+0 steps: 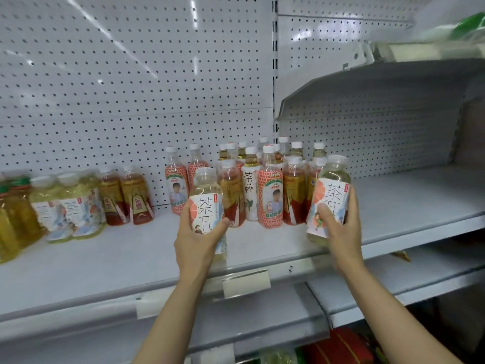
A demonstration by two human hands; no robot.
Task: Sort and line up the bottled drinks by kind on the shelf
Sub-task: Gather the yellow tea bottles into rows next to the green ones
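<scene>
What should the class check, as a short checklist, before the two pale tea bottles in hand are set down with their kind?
1. Left hand grips its pale tea bottle: ok.
2. Right hand grips the second pale tea bottle: ok.
3. Both caps on: ok.
4. Matching pale tea group found at the left of the shelf: ok.
5. Free shelf space in front of that group: ok.
6. Mixed cluster in the middle sorted: not ok.
</scene>
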